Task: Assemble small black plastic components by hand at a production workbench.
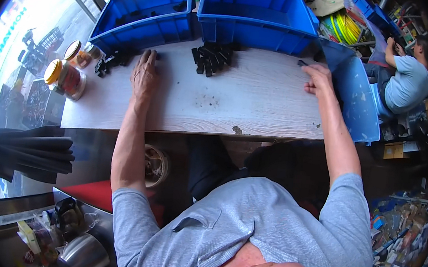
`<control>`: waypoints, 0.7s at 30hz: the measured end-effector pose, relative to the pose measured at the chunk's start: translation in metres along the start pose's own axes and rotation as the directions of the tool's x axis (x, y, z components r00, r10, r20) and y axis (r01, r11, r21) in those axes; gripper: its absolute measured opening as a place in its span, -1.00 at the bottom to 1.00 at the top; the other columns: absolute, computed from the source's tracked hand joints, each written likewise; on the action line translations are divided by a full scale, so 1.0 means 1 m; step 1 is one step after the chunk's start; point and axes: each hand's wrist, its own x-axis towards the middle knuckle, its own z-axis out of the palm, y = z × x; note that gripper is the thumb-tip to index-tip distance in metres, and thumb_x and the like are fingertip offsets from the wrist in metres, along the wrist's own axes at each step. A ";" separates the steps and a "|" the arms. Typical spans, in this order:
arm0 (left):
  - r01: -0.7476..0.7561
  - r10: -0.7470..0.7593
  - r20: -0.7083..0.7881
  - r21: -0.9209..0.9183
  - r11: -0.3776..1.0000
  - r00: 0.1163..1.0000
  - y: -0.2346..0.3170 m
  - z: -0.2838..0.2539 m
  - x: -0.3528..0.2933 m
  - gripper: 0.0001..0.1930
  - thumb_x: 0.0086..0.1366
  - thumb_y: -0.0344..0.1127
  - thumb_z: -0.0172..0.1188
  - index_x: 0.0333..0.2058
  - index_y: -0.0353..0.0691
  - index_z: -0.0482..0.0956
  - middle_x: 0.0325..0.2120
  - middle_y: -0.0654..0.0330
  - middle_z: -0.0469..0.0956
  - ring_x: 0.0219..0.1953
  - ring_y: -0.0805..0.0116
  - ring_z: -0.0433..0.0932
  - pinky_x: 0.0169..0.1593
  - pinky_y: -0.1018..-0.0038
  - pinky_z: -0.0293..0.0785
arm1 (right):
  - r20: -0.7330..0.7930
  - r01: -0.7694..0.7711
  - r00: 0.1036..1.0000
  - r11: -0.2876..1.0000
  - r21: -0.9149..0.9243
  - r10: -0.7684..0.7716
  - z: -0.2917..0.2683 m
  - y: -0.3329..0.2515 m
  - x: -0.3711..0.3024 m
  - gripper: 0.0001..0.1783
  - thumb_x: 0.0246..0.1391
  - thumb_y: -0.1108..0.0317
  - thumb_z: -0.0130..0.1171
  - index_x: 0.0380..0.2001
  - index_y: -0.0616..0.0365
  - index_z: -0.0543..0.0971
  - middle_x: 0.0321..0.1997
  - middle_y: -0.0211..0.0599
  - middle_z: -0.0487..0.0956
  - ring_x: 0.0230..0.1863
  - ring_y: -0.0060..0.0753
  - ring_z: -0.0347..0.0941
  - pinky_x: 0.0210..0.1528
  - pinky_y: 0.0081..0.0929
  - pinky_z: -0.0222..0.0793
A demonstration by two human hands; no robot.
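My left hand (144, 77) rests on the wooden tabletop (260, 102) with its fingers stretched forward, beside a loose group of small black parts (107, 63). Whether anything lies under its fingertips is hidden. At the table's right side my right hand (318, 79) is closed, with a small black part (302, 63) at its fingertips. A pile of black rectangular parts (213, 59) lies between the hands, toward the far edge.
Two blue bins (147, 28) (257, 35) stand along the far edge; the left one holds some black pieces. A translucent blue bin (357, 100) adjoins the right edge. Lidded jars (65, 79) stand at the left. Another person (407, 81) sits at the far right.
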 end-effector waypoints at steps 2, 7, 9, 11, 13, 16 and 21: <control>0.042 -0.037 0.061 -0.075 0.996 0.997 0.008 0.000 -0.004 -0.49 0.17 -0.55 0.06 0.14 -0.19 0.55 0.15 0.02 0.52 0.20 -0.06 0.47 0.22 0.16 0.44 | -0.161 -0.056 0.985 0.997 0.048 0.063 -0.021 0.004 0.028 -0.73 0.04 0.23 0.43 -0.20 0.04 0.66 -0.62 -0.38 0.36 -0.66 -0.42 0.40 -0.62 -0.43 0.47; -0.117 0.118 0.020 -0.079 0.990 0.993 0.038 -0.012 -0.022 -0.64 0.25 -0.48 0.20 0.04 -0.20 0.62 0.00 0.04 0.61 0.00 -0.02 0.59 0.05 0.17 0.52 | -0.415 -0.050 0.900 0.977 0.208 0.134 -0.053 0.023 0.062 -0.59 0.02 0.23 0.44 -0.04 0.05 0.63 -0.55 -0.28 0.43 -0.63 -0.31 0.46 -0.55 -0.26 0.62; -0.135 0.136 0.013 -0.055 0.989 0.991 0.038 -0.016 -0.025 -0.67 0.26 -0.47 0.20 0.02 -0.19 0.63 -0.03 0.05 0.62 -0.03 -0.02 0.59 0.04 0.18 0.53 | -0.397 0.000 0.915 0.985 0.173 0.070 -0.044 0.018 0.054 -0.53 0.02 0.24 0.43 0.02 0.08 0.60 -0.52 -0.27 0.45 -0.61 -0.31 0.48 -0.55 -0.27 0.62; -0.150 0.150 0.007 -0.030 0.988 0.989 0.040 -0.018 -0.026 -0.69 0.27 -0.46 0.20 0.00 -0.18 0.64 -0.06 0.06 0.63 -0.06 -0.02 0.59 0.03 0.19 0.53 | -0.343 0.053 0.939 0.993 0.106 -0.014 -0.035 0.011 0.043 -0.42 0.03 0.26 0.43 0.14 0.09 0.54 -0.45 -0.22 0.49 -0.56 -0.31 0.52 -0.57 -0.31 0.59; -0.086 0.085 -0.010 -0.094 0.992 0.996 0.046 -0.019 -0.025 -0.75 0.31 -0.40 0.20 -0.05 -0.19 0.66 -0.13 0.05 0.65 -0.10 -0.03 0.59 0.01 0.19 0.52 | -0.301 0.074 0.952 0.995 0.069 -0.050 -0.027 0.004 0.039 -0.42 0.04 0.27 0.42 0.15 0.07 0.54 -0.43 -0.20 0.51 -0.56 -0.32 0.51 -0.57 -0.33 0.58; -0.006 0.008 0.016 -0.101 0.995 1.000 0.052 -0.022 -0.021 -0.81 0.36 -0.28 0.19 -0.16 -0.21 0.69 -0.24 0.02 0.65 -0.15 -0.04 0.58 -0.04 0.16 0.50 | -0.224 0.127 0.966 0.991 -0.030 -0.131 -0.021 -0.001 0.040 -0.41 0.04 0.28 0.40 0.18 0.04 0.54 -0.33 -0.14 0.57 -0.60 -0.35 0.50 -0.61 -0.37 0.55; 0.097 -0.098 -0.013 -0.067 0.993 0.995 0.052 -0.017 -0.018 -0.74 0.41 -0.17 0.14 -0.26 -0.21 0.70 -0.33 0.01 0.63 -0.21 -0.07 0.56 -0.08 0.13 0.47 | -0.091 0.220 0.965 0.950 -0.220 -0.244 -0.014 -0.004 0.054 -0.36 0.06 0.24 0.37 0.25 -0.02 0.50 -0.46 -0.25 0.50 -0.70 -0.45 0.39 -0.71 -0.45 0.41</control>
